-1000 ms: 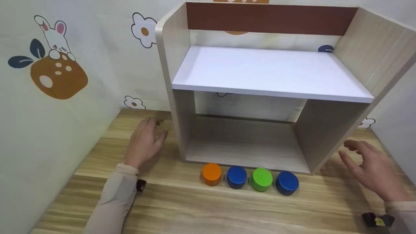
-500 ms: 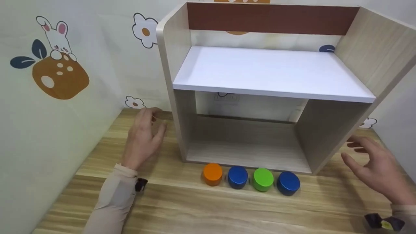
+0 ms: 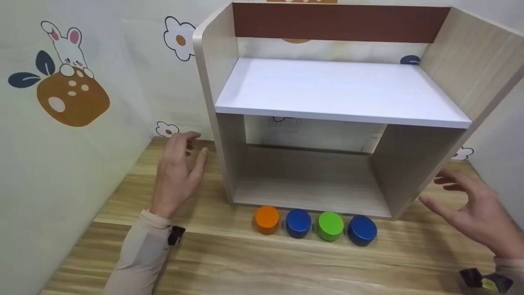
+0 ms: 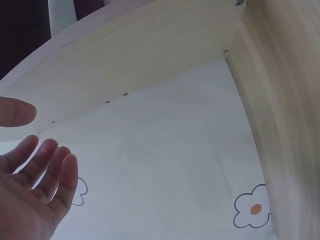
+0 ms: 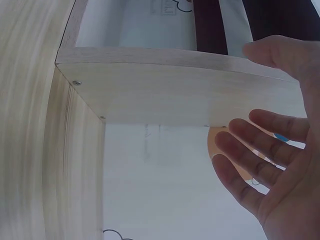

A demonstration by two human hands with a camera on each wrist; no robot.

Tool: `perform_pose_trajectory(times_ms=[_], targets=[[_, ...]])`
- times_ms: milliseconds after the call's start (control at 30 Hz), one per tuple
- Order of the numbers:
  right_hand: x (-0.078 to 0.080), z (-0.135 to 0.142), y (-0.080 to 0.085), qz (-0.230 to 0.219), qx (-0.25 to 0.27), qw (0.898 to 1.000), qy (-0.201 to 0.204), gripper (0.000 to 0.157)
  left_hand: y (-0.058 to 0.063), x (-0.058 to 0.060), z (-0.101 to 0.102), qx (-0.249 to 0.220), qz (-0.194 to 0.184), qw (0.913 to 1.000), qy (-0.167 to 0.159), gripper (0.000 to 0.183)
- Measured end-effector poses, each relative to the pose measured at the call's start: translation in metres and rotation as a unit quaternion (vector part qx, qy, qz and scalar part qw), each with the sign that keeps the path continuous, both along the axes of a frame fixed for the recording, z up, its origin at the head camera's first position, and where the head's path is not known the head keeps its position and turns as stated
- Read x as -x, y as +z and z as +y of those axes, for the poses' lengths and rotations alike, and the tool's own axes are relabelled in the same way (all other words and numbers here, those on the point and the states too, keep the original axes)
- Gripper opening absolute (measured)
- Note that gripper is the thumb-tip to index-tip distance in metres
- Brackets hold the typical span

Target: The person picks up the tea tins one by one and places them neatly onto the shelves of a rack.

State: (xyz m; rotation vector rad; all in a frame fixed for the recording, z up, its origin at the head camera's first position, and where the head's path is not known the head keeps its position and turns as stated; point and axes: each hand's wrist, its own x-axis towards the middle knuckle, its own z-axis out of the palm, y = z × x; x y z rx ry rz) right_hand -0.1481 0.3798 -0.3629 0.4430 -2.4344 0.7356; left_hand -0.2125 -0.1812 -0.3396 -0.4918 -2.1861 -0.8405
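Observation:
A wooden shelf unit point(image 3: 344, 92) with a white middle board stands on the table between my two hands. My left hand point(image 3: 176, 174) is beside its left side panel, fingers loosely bent and thumb apart, holding nothing. Near the right side panel, my right hand point(image 3: 477, 209) has its thumb and fingers spread with nothing between them. The left wrist view shows the left fingers point(image 4: 65, 182) close to the panel's outer face; in the right wrist view the right fingers point(image 5: 240, 185) are likewise beside the other panel.
In a row before the shelf's front edge sit an orange round block point(image 3: 267, 220), a blue one point(image 3: 298, 223), a green one point(image 3: 330, 225) and another blue one point(image 3: 362, 230). Walls with printed flowers and a rabbit picture point(image 3: 73, 73) border the wooden table point(image 3: 254, 262).
My left hand has moved farther back along the shelf's left side. The right hand has shifted slightly, its thumb now nearer the right panel. The shelf and round blocks stay put.

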Motion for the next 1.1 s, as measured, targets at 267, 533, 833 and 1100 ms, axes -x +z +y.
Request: perform_pose_trajectory(times_ms=[267,533,833,1100], targets=[[0.0,-0.01,-0.003,0.032,-0.008,0.999,-0.039,0.049,0.006,-0.005,0.005,-0.028,0.035,0.999,-0.004,0.026],[0.003,-0.017,-0.009,0.071,0.0,0.997,-0.034,0.041,0.011,-0.011,0.011,-0.036,0.062,0.9974,-0.01,0.026],[0.005,-0.022,-0.014,0.062,0.003,0.997,-0.043,0.034,0.012,-0.015,0.019,-0.06,0.093,0.9935,-0.027,0.024],[0.007,-0.024,-0.018,0.043,0.027,0.998,-0.037,0.029,0.012,-0.017,0.027,-0.061,0.111,0.9912,-0.036,0.022]])
